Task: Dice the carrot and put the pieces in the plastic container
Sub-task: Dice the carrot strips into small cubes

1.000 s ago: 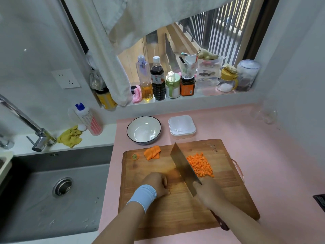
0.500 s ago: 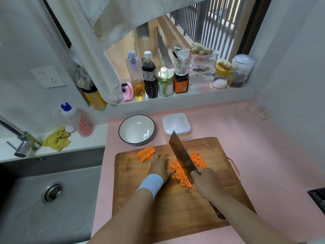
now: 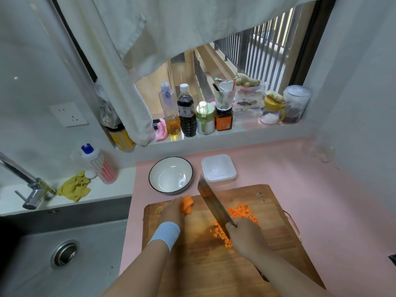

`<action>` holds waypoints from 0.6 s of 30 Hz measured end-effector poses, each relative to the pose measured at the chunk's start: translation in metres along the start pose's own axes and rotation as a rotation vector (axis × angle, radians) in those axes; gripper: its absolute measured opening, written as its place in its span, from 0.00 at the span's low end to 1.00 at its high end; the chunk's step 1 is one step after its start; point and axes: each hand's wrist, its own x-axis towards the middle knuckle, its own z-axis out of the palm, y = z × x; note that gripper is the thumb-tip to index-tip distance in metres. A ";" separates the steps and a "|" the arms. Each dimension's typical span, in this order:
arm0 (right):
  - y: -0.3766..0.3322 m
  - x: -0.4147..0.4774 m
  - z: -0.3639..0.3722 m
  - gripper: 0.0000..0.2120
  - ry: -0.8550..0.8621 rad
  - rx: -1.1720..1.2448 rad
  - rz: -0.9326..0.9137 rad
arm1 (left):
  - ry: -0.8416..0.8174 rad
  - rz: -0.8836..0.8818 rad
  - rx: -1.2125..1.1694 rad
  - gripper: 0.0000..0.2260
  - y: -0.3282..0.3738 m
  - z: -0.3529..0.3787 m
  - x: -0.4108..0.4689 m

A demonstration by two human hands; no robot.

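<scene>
On the wooden cutting board (image 3: 276,236) lies a pile of diced carrot (image 3: 240,213), partly hidden by the knife and my right hand. My right hand (image 3: 248,239) grips the cleaver (image 3: 212,202), whose blade tilts up toward the far left over the dice. My left hand (image 3: 172,211), blurred and with a blue wristband, reaches the uncut carrot slices (image 3: 186,204) at the board's far left and touches them. A carrot end (image 3: 159,211) lies at the board's left corner. The white plastic container (image 3: 218,170) stands closed behind the board.
A white bowl (image 3: 170,175) with a dark rim sits left of the container. The steel sink (image 3: 64,251) and tap (image 3: 27,185) are on the left. Bottles and jars line the window sill (image 3: 214,133). A clear glass (image 3: 321,150) stands at the far right on the pink counter.
My left hand moved from the middle of the board to the carrot slices at the far left. The cleaver swept some dice toward the pile and now tilts higher.
</scene>
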 end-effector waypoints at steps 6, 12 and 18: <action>-0.009 0.001 0.011 0.18 -0.018 -0.007 -0.012 | 0.077 -0.011 0.025 0.11 -0.003 0.003 -0.011; -0.013 -0.001 0.013 0.17 -0.052 -0.045 -0.026 | -0.015 -0.009 -0.021 0.21 -0.004 0.008 -0.038; -0.015 -0.015 0.016 0.18 -0.079 -0.151 -0.041 | -0.057 0.145 -0.122 0.24 -0.005 0.020 -0.070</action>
